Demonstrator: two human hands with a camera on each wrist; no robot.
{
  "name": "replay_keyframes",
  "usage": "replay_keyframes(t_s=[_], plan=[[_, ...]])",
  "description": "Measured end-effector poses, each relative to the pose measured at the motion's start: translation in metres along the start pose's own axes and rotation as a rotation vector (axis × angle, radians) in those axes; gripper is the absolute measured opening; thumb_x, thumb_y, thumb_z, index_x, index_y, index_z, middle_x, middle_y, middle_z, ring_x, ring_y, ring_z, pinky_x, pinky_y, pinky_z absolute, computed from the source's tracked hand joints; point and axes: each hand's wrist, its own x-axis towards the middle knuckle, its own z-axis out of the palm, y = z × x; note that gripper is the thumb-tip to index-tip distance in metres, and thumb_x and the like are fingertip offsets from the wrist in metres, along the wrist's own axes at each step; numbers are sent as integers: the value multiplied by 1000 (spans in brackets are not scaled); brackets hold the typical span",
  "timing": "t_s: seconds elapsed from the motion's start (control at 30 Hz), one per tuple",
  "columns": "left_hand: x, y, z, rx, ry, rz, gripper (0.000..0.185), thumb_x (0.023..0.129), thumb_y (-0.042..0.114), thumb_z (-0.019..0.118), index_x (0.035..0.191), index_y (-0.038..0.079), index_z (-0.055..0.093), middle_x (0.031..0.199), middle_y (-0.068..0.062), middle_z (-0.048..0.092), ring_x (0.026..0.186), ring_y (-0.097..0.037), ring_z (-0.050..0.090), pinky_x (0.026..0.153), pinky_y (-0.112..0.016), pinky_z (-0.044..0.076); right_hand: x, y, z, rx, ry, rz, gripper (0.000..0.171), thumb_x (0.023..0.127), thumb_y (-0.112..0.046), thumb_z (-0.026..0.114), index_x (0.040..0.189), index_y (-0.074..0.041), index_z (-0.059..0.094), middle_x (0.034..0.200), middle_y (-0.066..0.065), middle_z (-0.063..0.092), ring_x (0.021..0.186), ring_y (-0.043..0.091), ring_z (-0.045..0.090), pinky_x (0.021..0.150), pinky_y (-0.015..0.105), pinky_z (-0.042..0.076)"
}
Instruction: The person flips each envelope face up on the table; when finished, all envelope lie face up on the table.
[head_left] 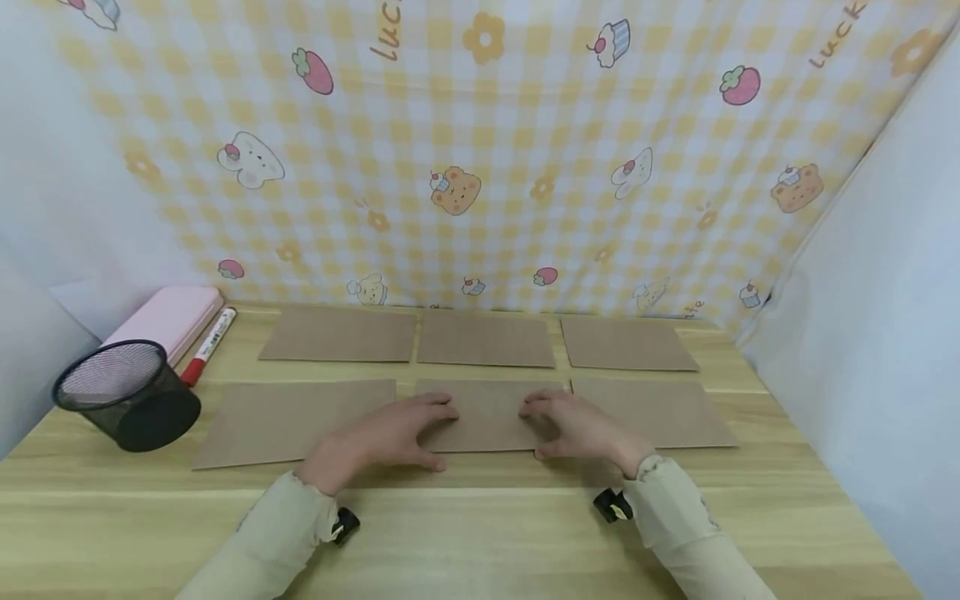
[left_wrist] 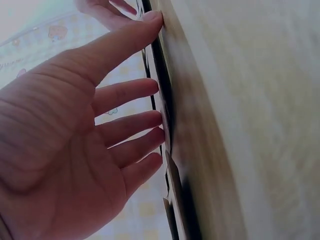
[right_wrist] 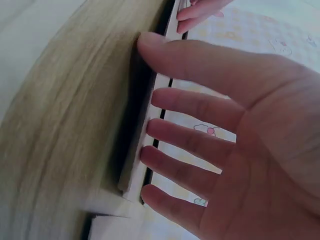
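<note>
Sleeves, pale cream, one on each forearm, enter from the near edge of the wooden table (head_left: pixel 480 533).

Left hand (head_left: pixel 382 437): fingers straight and spread, tips resting flat on the left end of the middle front card (head_left: pixel 487 415); thumb at its near edge. Nothing grasped.

Right hand (head_left: pixel 581 429): same posture, fingertips on the card's right end, thumb at the near edge. Nothing grasped.

Middle front card: brown rectangular sheet lying flat, long axis left to right, directly beneath and ahead of both sets of fingers; both hands about equally near.

Other brown cards: one either side in the front row, three in the back row (head_left: pixel 486 340), all apart.

Far left: black mesh cup (head_left: pixel 127 396) tipped on its side, red marker (head_left: pixel 210 346), pink case (head_left: pixel 168 317).
</note>
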Motion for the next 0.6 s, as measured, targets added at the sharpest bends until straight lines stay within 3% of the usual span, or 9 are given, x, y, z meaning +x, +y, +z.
replay_keyframes(t_s=[0.27, 0.37, 0.47, 0.6], plan=[[0, -4, -4, -35, 28, 58, 40, 87, 20, 66, 120, -2, 60, 133, -23, 46, 124, -34, 42, 101, -45, 33, -3, 9, -6, 98, -54, -76, 40, 90, -19, 61, 125, 0, 56, 135, 21, 45, 125, 38, 39, 101, 52, 30], [1, -4, -4, -64, 36, 70, 32, 92, 21, 59, 116, 1, 62, 124, -16, 55, 115, -29, 51, 97, -43, 39, -5, 15, -10, 162, -80, -86, 36, 95, -16, 53, 127, 0, 55, 137, 21, 42, 127, 38, 37, 101, 52, 29], [3, -4, -6, -86, 76, 62, 23, 97, 21, 51, 107, 5, 64, 99, -4, 63, 90, -15, 58, 82, -36, 47, -8, 20, -14, 232, -73, -65, 34, 97, -13, 47, 129, -3, 54, 135, 16, 47, 125, 33, 40, 100, 50, 32], [4, -3, -7, -128, 142, -3, 15, 99, 20, 45, 96, 9, 55, 68, 5, 48, 59, -6, 42, 57, -26, 40, -10, 25, -17, 350, 15, -32, 29, 99, -12, 45, 124, -3, 54, 123, 11, 57, 116, 27, 50, 94, 44, 40]])
